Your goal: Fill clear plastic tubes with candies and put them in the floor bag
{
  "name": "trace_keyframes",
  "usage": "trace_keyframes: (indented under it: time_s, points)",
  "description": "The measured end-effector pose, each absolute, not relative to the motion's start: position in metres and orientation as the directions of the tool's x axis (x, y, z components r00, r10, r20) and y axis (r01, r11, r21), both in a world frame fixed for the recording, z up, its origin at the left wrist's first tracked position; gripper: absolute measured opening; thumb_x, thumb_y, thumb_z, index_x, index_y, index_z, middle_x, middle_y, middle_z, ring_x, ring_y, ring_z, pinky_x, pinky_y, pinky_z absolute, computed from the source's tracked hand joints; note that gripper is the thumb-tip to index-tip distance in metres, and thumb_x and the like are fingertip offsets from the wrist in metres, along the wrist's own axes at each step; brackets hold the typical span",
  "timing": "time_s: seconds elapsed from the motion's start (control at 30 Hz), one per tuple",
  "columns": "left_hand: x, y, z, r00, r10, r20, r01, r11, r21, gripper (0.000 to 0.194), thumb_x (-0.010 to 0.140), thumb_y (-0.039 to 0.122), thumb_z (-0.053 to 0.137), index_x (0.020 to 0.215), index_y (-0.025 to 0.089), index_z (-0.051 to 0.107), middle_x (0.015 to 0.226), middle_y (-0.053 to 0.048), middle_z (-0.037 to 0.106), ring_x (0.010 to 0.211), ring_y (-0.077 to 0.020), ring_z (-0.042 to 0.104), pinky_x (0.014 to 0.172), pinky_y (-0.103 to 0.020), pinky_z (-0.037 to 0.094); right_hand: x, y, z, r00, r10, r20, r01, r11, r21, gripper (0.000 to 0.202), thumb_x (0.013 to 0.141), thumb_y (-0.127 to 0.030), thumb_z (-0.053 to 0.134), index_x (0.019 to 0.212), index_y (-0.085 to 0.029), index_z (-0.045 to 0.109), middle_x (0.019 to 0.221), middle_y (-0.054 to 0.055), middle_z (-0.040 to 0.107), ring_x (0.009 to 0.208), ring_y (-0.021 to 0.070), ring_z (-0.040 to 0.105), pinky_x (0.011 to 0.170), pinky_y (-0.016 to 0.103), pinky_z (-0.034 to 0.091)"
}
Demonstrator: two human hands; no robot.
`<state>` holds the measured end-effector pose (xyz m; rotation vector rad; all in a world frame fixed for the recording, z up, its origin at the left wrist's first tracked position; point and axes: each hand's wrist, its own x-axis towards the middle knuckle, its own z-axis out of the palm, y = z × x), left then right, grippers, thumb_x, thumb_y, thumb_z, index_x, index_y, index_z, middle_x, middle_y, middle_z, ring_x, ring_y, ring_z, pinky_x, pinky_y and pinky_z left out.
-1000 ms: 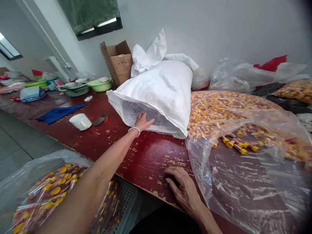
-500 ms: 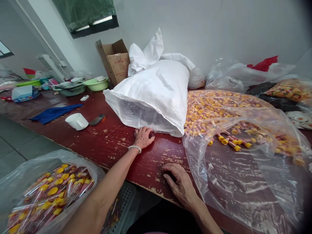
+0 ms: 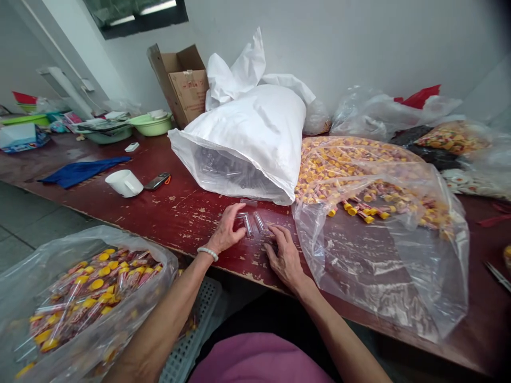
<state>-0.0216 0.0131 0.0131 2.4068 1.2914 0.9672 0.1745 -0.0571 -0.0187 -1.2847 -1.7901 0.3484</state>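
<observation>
- Apparently, the sack [image 3: 255,122] lies with its open mouth toward the person, which probably keeps its contents within reach.
- Loose clear tubes [image 3: 259,221] lie on the table [image 3: 179,213] between the hands, just before that mouth.
- Left hand [image 3: 227,231]: thumb and fingers spread, beside the tubes. Right hand [image 3: 286,259]: fingers bent, thumb apart, likely bracketing them; fingertip contact is unclear.
- Two tubes point mostly away from the person, long axes slanting; another lies crosswise near the sack. Which ends are open, I can't tell.

Hands [image 3: 255,236] lowered, fingers curved (both bare)
</observation>
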Motion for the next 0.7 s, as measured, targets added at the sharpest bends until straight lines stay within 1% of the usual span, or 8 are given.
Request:
trace_keyframes:
  time_s: [0.1,0.17,0.27,0.37,0.47,0.57,0.63,0.7]
  points:
    - [-0.038,0.016,0.017,0.213,0.859,0.467,0.682,-0.472,0.559,0.056,0.069,0.003,0.042,0.124,0.014,0.045,0.12,-0.011,0.054,0.114,-0.02,0.051,0.104,-0.036,0.038,0.168,-0.035,-0.021,-0.095,0.832,0.547,0.685,0.453,-0.57,0.052,0.077,0.001,0.038,0.124,-0.017,0.051,0.129,0.014,0.045,0.118,0.0243,0.044,0.099,0.045,0.041]
    - [-0.041,0.02,0.017,0.189,0.859,0.475,0.734,-0.445,0.513,0.05,0.069,0.001,0.04,0.116,0.015,0.052,0.113,-0.01,0.058,0.109,-0.0201,0.053,0.101,-0.037,0.041,0.164,-0.017,-0.023,-0.104,0.825,0.555,0.719,0.448,-0.531,0.053,0.074,0.002,0.039,0.121,-0.018,0.055,0.133,0.013,0.043,0.115,0.0246,0.045,0.097,0.045,0.042]
    - [-0.036,0.029,0.012,0.319,0.83,0.458,0.781,-0.504,0.37,0.048,0.069,0.0,0.042,0.112,0.017,0.056,0.113,-0.009,0.058,0.111,-0.0218,0.05,0.101,-0.039,0.04,0.16,0.005,-0.025,-0.21,0.834,0.511,0.767,0.464,-0.443,0.045,0.077,-0.002,0.044,0.115,-0.019,0.061,0.132,0.012,0.044,0.111,0.0248,0.046,0.095,0.042,0.042]
    - [-0.027,0.038,0.004,0.432,0.824,0.367,0.8,-0.538,0.265,0.049,0.07,0.001,0.045,0.116,0.017,0.055,0.112,-0.01,0.059,0.11,-0.0242,0.05,0.099,-0.043,0.041,0.161,0.015,-0.026,-0.337,0.844,0.418,0.805,0.488,-0.337,0.039,0.081,-0.006,0.044,0.112,-0.021,0.063,0.127,0.012,0.049,0.108,0.0244,0.047,0.092,0.039,0.042]
    - [-0.024,0.046,-0.001,0.398,0.864,0.308,0.826,-0.484,0.29,0.051,0.072,0.004,0.046,0.121,0.016,0.052,0.107,-0.01,0.06,0.103,-0.0236,0.053,0.096,-0.043,0.042,0.166,0.013,-0.025,-0.32,0.872,0.37,0.845,0.439,-0.306,0.039,0.084,-0.008,0.043,0.117,-0.022,0.061,0.121,0.013,0.05,0.104,0.0232,0.047,0.087,0.035,0.042]
    - [-0.029,0.049,0.002,0.377,0.878,0.296,0.801,-0.47,0.371,0.057,0.071,0.005,0.049,0.126,0.018,0.048,0.099,-0.008,0.06,0.091,-0.0197,0.056,0.09,-0.037,0.045,0.171,0.009,-0.023,-0.258,0.903,0.344,0.886,0.364,-0.288,0.041,0.085,-0.009,0.042,0.12,-0.023,0.058,0.112,0.012,0.051,0.098,0.0222,0.048,0.081,0.032,0.041]
    - [-0.035,0.047,0.007,0.37,0.884,0.287,0.796,-0.461,0.393,0.052,0.073,0.01,0.051,0.123,0.02,0.052,0.092,-0.005,0.059,0.082,-0.0178,0.056,0.082,-0.033,0.048,0.174,0.008,-0.021,-0.215,0.909,0.358,0.915,0.315,-0.252,0.039,0.086,-0.011,0.042,0.119,-0.024,0.057,0.116,0.012,0.05,0.098,0.0236,0.046,0.079,0.033,0.04]
    - [-0.04,0.041,0.011,0.344,0.901,0.263,0.823,-0.424,0.377,0.042,0.076,0.018,0.054,0.118,0.023,0.057,0.086,-0.004,0.058,0.076,-0.0172,0.056,0.077,-0.031,0.048,0.177,0.008,-0.019,-0.2,0.898,0.391,0.936,0.294,-0.196,0.034,0.086,-0.014,0.043,0.116,-0.023,0.057,0.124,0.011,0.047,0.103,0.0261,0.043,0.081,0.036,0.038]
